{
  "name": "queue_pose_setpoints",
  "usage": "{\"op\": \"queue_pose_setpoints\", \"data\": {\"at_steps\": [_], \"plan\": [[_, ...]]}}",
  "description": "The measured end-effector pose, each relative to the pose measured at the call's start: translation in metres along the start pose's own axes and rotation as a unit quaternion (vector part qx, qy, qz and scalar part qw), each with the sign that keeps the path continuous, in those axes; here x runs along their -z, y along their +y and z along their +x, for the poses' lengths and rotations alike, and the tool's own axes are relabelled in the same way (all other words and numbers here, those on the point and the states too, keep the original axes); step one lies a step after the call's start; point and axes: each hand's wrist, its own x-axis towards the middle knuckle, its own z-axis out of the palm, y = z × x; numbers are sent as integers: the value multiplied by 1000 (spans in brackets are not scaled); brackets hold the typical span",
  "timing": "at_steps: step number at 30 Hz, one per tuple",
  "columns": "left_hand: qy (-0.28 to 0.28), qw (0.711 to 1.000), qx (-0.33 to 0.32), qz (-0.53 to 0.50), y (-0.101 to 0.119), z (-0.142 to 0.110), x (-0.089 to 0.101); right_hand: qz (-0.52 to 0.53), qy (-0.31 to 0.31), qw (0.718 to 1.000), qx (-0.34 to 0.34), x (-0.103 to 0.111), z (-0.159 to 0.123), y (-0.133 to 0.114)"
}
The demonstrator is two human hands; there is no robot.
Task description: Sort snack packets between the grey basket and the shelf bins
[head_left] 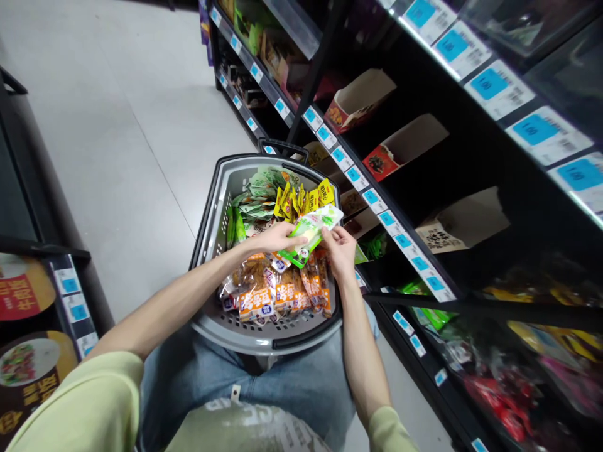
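A green and white snack packet (311,231) is held over the grey shopping basket (221,342) by both hands. My left hand (277,238) is closed on its left side, thumb lying across the front. At its right edge, my right hand (340,248) pinches it with thumb and fingers. Beneath, the basket holds orange and clear snack packs (257,301), yellow packets (301,199) and pale green packets (266,188) in a stack. Bright green packets (235,227) stand along the basket's left wall.
On the right, a dark shelf rack (377,201) carries price labels and open cardboard boxes (405,147). Bagged goods (509,402) lie on its lower shelf. Another shelf with round-lidded food tubs (32,358) stands at left. Pale floor (117,107) runs between them.
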Motion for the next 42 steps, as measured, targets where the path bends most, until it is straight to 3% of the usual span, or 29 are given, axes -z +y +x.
{"op": "queue_pose_setpoints", "data": {"at_steps": [3, 5, 12, 18, 23, 31, 37, 42], "plan": [[42, 996, 10, -74, -4, 2, -1, -30, -116, 993, -6, -3, -4, 0], [65, 993, 17, -96, -6, 4, -1, -48, -162, 986, -4, -5, -6, 2], [64, 995, -29, -74, -4, 5, 2, -42, -160, 986, 3, -5, -4, 5], [73, 988, -19, -135, -1, 4, 0, -31, -174, 984, -7, -6, -4, -4], [104, 983, 5, -153, 2, 4, 1, -82, -198, 975, 54, -6, -7, -8], [47, 981, 42, -185, -1, 7, 10, -162, -56, 982, 80, 6, -7, -18], [34, 996, 25, -74, 5, 6, 15, -144, 126, 981, 16, 70, -48, -40], [7, 998, -33, 60, 6, 1, 18, -77, 215, 971, -76, 117, -98, -11]]}}
